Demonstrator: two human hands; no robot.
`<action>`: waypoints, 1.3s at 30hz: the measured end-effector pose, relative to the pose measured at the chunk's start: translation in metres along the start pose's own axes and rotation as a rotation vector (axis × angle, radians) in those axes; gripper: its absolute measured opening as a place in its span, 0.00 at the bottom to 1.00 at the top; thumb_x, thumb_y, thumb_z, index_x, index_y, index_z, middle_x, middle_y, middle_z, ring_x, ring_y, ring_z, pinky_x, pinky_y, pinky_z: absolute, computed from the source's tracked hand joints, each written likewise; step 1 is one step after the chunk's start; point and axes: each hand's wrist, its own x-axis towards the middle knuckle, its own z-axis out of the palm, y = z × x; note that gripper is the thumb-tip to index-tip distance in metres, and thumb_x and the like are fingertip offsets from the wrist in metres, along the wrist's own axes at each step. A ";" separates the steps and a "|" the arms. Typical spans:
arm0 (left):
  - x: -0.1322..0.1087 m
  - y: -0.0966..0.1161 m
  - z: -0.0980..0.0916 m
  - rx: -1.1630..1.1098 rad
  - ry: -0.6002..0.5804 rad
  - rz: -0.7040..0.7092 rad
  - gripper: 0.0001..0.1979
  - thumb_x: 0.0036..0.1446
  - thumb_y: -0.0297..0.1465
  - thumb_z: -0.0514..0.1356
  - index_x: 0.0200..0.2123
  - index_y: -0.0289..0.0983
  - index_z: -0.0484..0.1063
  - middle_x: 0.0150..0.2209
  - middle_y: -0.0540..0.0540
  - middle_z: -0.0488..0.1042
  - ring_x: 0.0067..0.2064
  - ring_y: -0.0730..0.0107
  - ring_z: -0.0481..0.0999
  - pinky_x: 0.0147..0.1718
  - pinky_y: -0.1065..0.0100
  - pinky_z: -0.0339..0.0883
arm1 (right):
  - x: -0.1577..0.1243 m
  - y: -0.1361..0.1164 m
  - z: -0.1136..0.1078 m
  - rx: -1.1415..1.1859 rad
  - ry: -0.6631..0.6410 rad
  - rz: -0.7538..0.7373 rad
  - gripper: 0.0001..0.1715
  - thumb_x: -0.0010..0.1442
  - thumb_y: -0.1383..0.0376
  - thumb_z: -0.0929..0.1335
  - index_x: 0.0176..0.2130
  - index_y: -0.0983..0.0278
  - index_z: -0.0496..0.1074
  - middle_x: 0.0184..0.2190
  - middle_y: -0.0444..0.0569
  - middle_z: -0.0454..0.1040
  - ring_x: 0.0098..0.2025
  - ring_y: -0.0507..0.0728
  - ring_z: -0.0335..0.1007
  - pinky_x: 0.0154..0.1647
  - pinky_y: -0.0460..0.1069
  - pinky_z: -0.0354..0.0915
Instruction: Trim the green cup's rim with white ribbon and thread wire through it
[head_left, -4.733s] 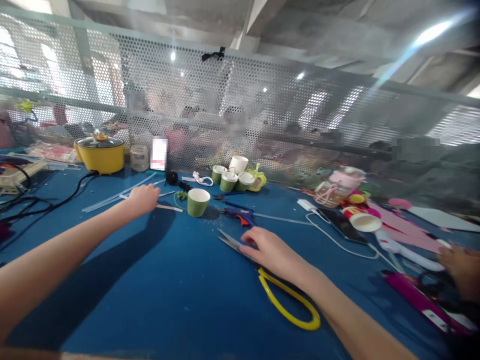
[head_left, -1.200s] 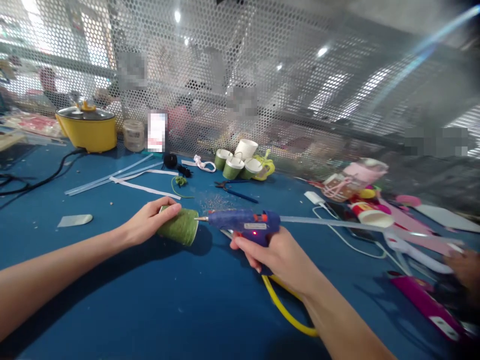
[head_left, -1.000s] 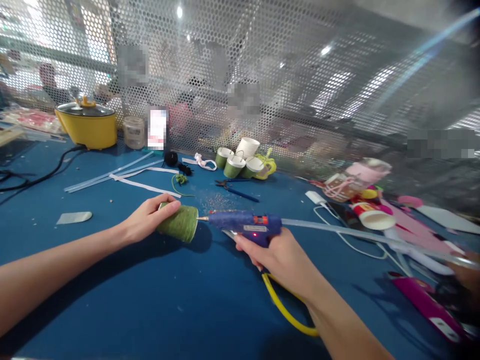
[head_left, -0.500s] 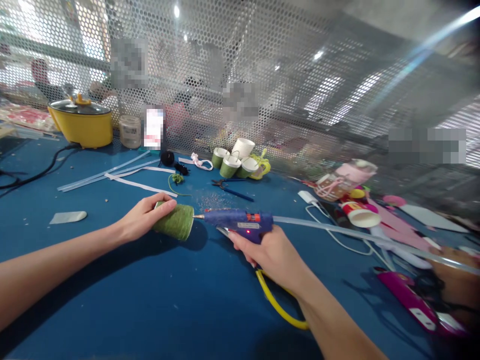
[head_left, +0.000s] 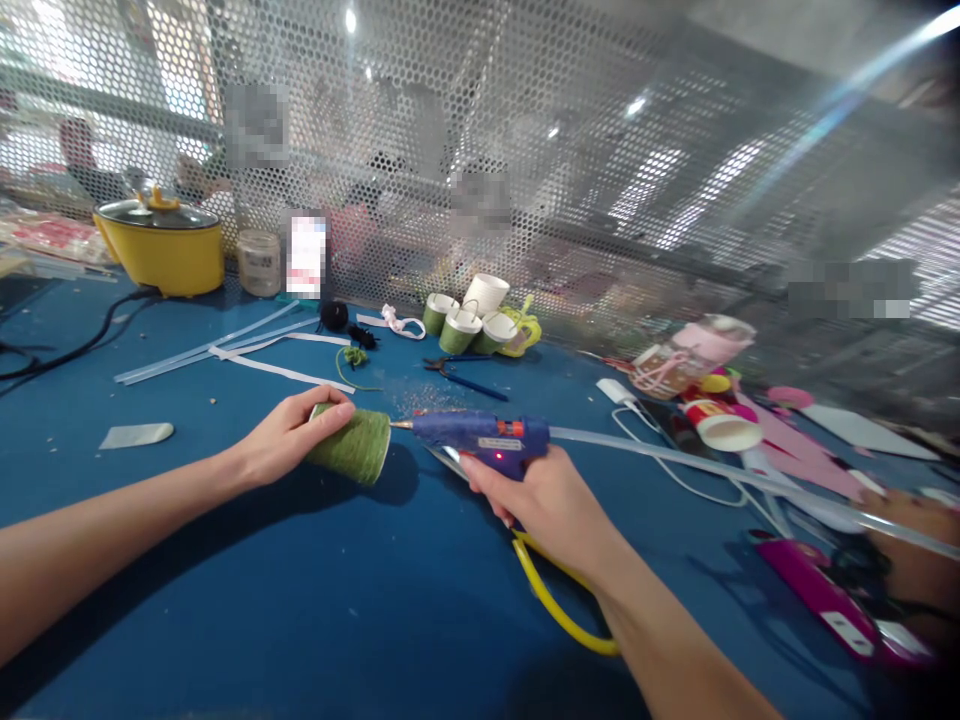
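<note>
A green cup (head_left: 352, 447) lies on its side on the blue table (head_left: 315, 610), and my left hand (head_left: 289, 437) is wrapped round its open end. My right hand (head_left: 544, 500) grips the handle of a blue glue gun (head_left: 480, 434) whose red light is on. The gun's metal nozzle points left and touches the base of the cup. A long clear glue stick (head_left: 720, 475) sticks out of the gun's back toward the right. Under my right wrist lie scissors with yellow handles (head_left: 555, 605), their blades partly hidden by the gun.
Several green and white cups (head_left: 469, 322) stand near the mesh screen. A yellow pot (head_left: 161, 248), a jar, clear glue sticks (head_left: 217, 345) and white strips lie at the back left. Pliers (head_left: 457, 375), a charger cable, pink items (head_left: 810, 595) and another person's hand (head_left: 911, 560) fill the right side.
Earlier my hands reached for the cup and rested on the scissors. Now the cup lies on its side in my left hand and the glue gun's tip has come up against its base.
</note>
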 end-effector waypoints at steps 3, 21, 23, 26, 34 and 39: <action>-0.001 0.002 0.000 0.001 0.006 0.010 0.21 0.53 0.47 0.47 0.35 0.36 0.66 0.29 0.49 0.67 0.32 0.67 0.65 0.30 0.69 0.58 | 0.000 0.000 0.000 0.015 0.006 0.008 0.18 0.49 0.57 0.65 0.16 0.62 0.61 0.10 0.40 0.61 0.14 0.48 0.57 0.17 0.44 0.59; 0.000 0.001 0.000 -0.024 0.023 0.028 0.20 0.54 0.46 0.47 0.35 0.35 0.66 0.30 0.50 0.67 0.32 0.68 0.64 0.31 0.69 0.57 | -0.001 0.007 -0.001 0.047 -0.078 -0.058 0.19 0.51 0.54 0.65 0.17 0.64 0.63 0.10 0.40 0.60 0.14 0.47 0.57 0.18 0.43 0.58; -0.001 0.002 0.001 -0.024 0.016 0.041 0.20 0.54 0.46 0.47 0.35 0.35 0.66 0.29 0.50 0.66 0.32 0.69 0.63 0.31 0.70 0.57 | 0.000 0.006 -0.001 0.060 -0.067 -0.054 0.19 0.51 0.54 0.65 0.18 0.65 0.63 0.10 0.39 0.60 0.14 0.47 0.57 0.17 0.43 0.58; -0.003 0.003 0.001 -0.030 0.000 0.054 0.19 0.54 0.45 0.47 0.36 0.36 0.66 0.29 0.50 0.66 0.31 0.69 0.64 0.30 0.70 0.57 | 0.001 0.003 0.000 0.055 -0.066 -0.052 0.19 0.51 0.55 0.64 0.17 0.64 0.63 0.10 0.40 0.61 0.14 0.48 0.58 0.17 0.43 0.58; -0.004 0.003 0.001 -0.057 0.014 0.065 0.19 0.54 0.45 0.48 0.36 0.36 0.66 0.30 0.49 0.67 0.32 0.69 0.64 0.31 0.69 0.58 | 0.001 0.002 -0.001 0.053 -0.039 -0.065 0.21 0.51 0.54 0.64 0.15 0.64 0.62 0.10 0.42 0.62 0.15 0.48 0.59 0.18 0.44 0.60; -0.002 0.003 0.001 -0.049 0.046 0.054 0.19 0.54 0.45 0.48 0.35 0.35 0.66 0.30 0.50 0.67 0.32 0.70 0.64 0.31 0.70 0.58 | 0.000 0.006 -0.001 0.072 -0.069 -0.040 0.20 0.51 0.53 0.65 0.18 0.65 0.64 0.11 0.40 0.60 0.15 0.48 0.59 0.18 0.43 0.58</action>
